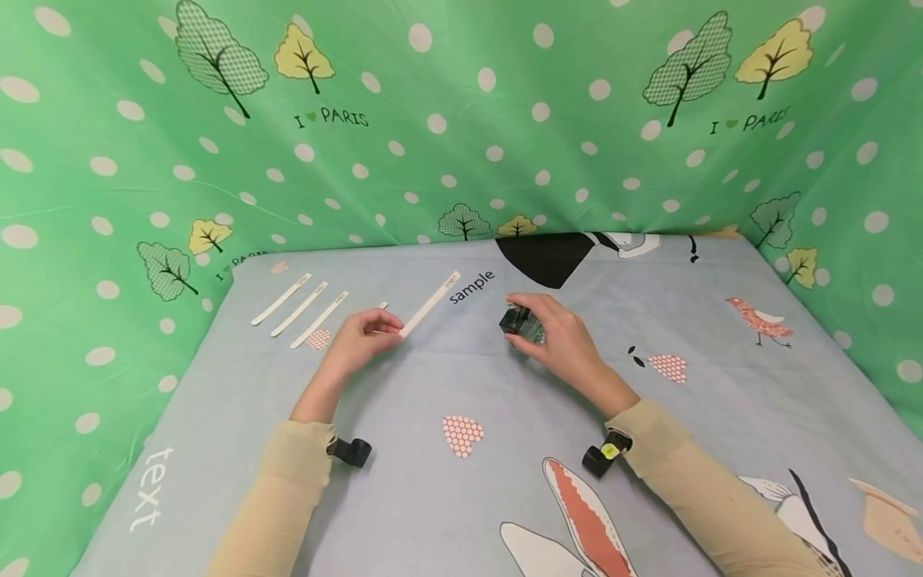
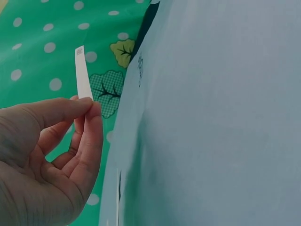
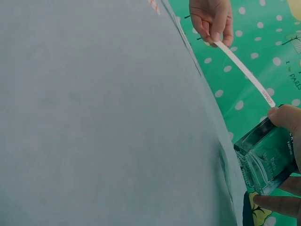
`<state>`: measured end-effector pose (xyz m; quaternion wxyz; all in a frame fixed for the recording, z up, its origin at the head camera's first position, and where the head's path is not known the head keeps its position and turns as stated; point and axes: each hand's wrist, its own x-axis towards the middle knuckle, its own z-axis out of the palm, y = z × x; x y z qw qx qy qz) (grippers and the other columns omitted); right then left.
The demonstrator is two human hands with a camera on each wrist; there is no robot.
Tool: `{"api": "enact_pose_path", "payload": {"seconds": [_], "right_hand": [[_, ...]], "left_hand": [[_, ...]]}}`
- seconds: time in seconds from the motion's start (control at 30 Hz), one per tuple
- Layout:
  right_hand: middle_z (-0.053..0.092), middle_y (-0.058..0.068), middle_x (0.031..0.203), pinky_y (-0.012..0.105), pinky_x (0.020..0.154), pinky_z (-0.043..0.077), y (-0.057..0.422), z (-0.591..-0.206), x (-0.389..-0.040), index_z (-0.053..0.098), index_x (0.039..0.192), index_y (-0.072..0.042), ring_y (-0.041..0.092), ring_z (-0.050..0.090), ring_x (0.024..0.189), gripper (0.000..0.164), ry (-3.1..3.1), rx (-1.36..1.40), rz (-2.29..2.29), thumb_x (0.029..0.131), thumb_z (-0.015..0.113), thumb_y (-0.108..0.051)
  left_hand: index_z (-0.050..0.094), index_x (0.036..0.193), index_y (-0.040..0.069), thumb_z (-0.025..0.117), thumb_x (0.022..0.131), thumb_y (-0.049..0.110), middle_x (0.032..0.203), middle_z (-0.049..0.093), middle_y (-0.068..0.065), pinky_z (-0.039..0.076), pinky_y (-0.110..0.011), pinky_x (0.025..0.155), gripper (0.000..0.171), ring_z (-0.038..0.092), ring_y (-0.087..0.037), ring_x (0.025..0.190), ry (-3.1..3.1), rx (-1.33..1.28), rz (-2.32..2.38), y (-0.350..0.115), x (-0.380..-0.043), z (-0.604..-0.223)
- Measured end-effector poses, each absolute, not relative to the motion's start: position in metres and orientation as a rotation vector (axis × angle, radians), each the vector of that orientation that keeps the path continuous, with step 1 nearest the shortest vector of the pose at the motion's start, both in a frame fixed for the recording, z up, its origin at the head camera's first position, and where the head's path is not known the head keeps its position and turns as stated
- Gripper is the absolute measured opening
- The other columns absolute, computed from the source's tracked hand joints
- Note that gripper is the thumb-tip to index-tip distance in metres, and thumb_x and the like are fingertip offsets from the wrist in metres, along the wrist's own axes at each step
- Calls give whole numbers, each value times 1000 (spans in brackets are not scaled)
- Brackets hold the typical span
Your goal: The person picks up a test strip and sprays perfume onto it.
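Observation:
My left hand pinches the lower end of a white perfume test strip between thumb and fingertips. The strip slants up and to the right, with small dark print near its far tip. Opposite it, my right hand grips a green glass perfume bottle, thumb on one side and fingers on the other. In the right wrist view the bottle is tilted, and the printed tip of the strip appears close to the right thumb; whether they touch, I cannot tell. Fingers hide part of the bottle.
Three more white strips lie side by side at the left of the grey printed cloth. Another strip shows partly behind my left hand. A green dotted curtain hangs along the back and sides.

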<state>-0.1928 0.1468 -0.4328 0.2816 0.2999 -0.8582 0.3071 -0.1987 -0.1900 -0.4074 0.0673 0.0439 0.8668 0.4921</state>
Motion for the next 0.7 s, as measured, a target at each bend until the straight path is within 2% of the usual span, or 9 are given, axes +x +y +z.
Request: {"api": "enact_pose_path", "payload": {"seconds": [0.27, 0.5, 0.7], "right_hand": [[67, 9, 122, 43, 88, 59, 146, -432, -192, 59, 131, -15, 27, 67, 111, 58, -2309, 803, 799, 80, 85, -22], [67, 12, 116, 44, 77, 61, 144, -430, -190, 62, 129, -16, 30, 70, 100, 59, -2288, 799, 776, 77, 87, -21], [67, 13, 114, 44, 73, 61, 143, -429, -189, 64, 126, -15, 31, 71, 96, 56, -2288, 791, 764, 75, 88, -20]], "left_hand": [[68, 107, -4, 71, 88, 5, 90, 69, -6, 52, -19, 70, 21, 61, -7, 77, 2584, 137, 1494, -186, -199, -409], [67, 106, -5, 72, 87, 4, 93, 70, -12, 52, -18, 70, 21, 61, -6, 77, 2582, 164, 1502, -184, -198, -411], [67, 106, -4, 71, 87, 3, 92, 69, -10, 52, -18, 70, 20, 62, -6, 77, 2570, 148, 1505, -181, -197, -411]]}}
